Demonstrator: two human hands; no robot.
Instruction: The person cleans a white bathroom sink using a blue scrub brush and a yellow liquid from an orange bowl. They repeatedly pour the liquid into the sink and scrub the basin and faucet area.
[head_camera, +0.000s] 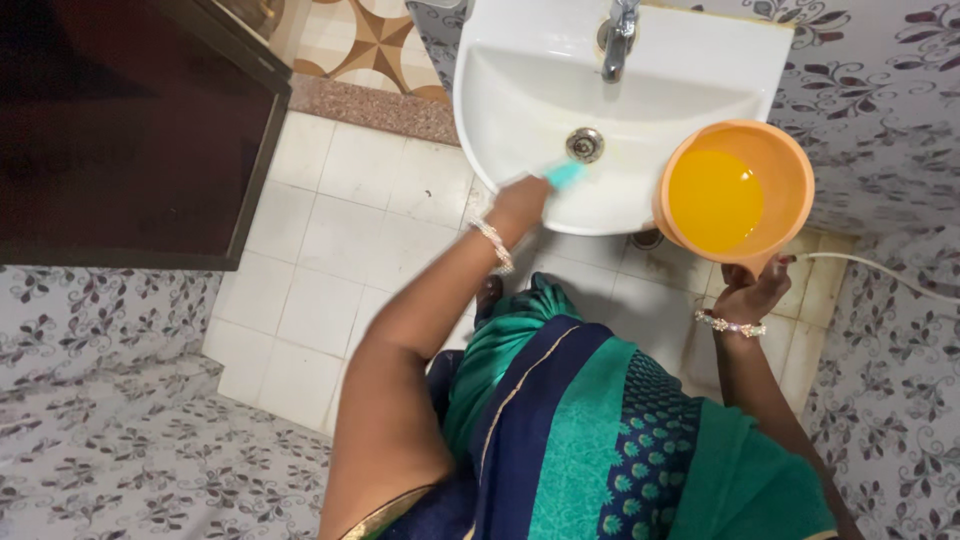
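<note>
left hand (520, 205) scrubs sink (520, 110); right hand (750, 292) holds orange mug (770, 165).

This is looking like a bathroom in a home. A white ceramic wall basin (520, 110) with a round metal drain (585, 145) and a chrome tap (618, 40) is hanging against the wall. Grey wall tiles with a dark flower pattern (880, 90) are covering the walls, and square white floor tiles (350, 230) are lying below. A dark wooden door (130, 130) is standing open at the left.
</note>
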